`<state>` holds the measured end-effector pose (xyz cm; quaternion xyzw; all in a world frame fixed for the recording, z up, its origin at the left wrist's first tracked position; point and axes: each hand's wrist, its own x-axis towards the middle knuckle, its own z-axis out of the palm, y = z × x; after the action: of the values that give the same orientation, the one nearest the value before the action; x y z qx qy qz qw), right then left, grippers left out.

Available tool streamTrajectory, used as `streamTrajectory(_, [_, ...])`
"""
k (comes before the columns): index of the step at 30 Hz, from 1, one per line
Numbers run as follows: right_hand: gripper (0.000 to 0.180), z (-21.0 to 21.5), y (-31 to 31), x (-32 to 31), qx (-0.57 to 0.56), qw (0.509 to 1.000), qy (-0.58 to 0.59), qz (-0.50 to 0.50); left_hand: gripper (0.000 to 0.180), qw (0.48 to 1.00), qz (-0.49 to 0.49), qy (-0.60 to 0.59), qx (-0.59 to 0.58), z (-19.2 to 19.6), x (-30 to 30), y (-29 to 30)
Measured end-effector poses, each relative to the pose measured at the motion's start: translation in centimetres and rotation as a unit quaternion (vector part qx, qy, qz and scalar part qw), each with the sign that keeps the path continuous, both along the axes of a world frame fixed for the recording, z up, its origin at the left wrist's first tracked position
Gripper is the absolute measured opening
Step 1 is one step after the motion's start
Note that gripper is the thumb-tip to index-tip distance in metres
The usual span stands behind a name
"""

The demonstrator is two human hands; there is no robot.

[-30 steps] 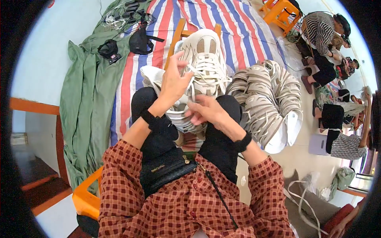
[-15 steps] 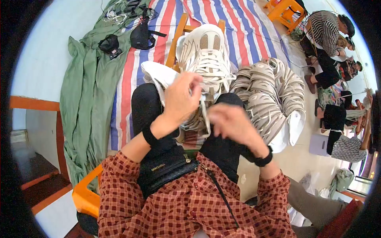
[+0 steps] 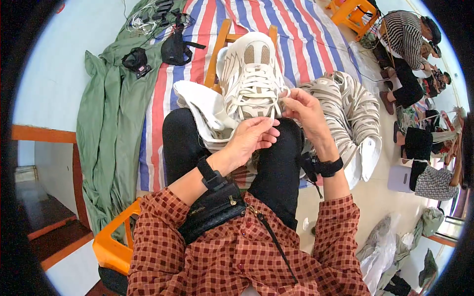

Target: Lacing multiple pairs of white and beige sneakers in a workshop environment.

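A cream-white lace-up shoe (image 3: pixel 257 42) with a beige mesh toe stands in front of my knees, toe pointing away from me. Its pale shoelace (image 3: pixel 256 85) crosses over the tongue in several rows. At the near end of the tongue, my left hand (image 3: pixel 253 137) is closed, its thumb and forefinger pinching a lace. My right hand (image 3: pixel 308 112) is closed beside the shoe's right edge, gripping a lace near the upper eyelets. A white shoe upper (image 3: pixel 197 101) lies over my left thigh, partly under the shoe.
Right of my knee lies a large bundle of beige-and-white shoe uppers (image 3: pixel 340 111). A wooden frame (image 3: pixel 216 56) shows behind the shoe, on a striped sheet (image 3: pixel 306 39). Orange stools (image 3: pixel 111 249) stand at lower left and far right, where people (image 3: pixel 402 39) sit.
My right hand has moved up and right to the shoe's side. My left hand has come down and right to the tongue's near end. The loose lace no longer hangs between my knees.
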<state>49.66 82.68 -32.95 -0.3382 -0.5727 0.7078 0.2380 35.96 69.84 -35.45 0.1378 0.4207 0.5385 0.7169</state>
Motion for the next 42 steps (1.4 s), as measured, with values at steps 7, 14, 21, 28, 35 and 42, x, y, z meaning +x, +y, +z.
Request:
streamTrajectory(7, [0.012, 1.5, 1.0, 1.2, 0.011, 0.988, -0.043, 0.146, 0.009, 0.736, -0.128, 0.585, 0.315, 1.3, -0.5, -1.2])
streamTrajectory(14, [0.030, -0.8, 2.2, 0.7, 0.006, 0.999, -0.023, 0.030, 0.015, 0.705, 0.048, 0.681, 0.192, 2.1, -2.5, -4.0])
streamTrajectory(21, [0.042, -3.8, 3.4, 0.9, -0.043, 0.995, -0.088, -0.002, 0.025, 0.507, -0.172, 0.825, 0.179, 0.3, -5.1, -6.8])
streamTrajectory(28, [0.038, -5.5, 3.5, 2.0, -0.122, 0.991, 0.043, 0.020, 0.024, 0.474, -0.222, 0.837, 0.160, 0.0, -4.7, -5.9])
streamTrajectory(35, [0.028, -1.9, 3.5, 0.9, 0.100, 0.981, -0.130, 0.106, 0.013, 0.486, -0.193, 0.835, 0.173, 4.4, -5.6, -3.9])
streamTrajectory(42, [0.039, 4.5, 0.7, -6.2, 0.260, 0.938, -0.204, 0.105, 0.013, 0.317, -0.350, 0.871, 0.134, 6.9, 0.1, -3.5])
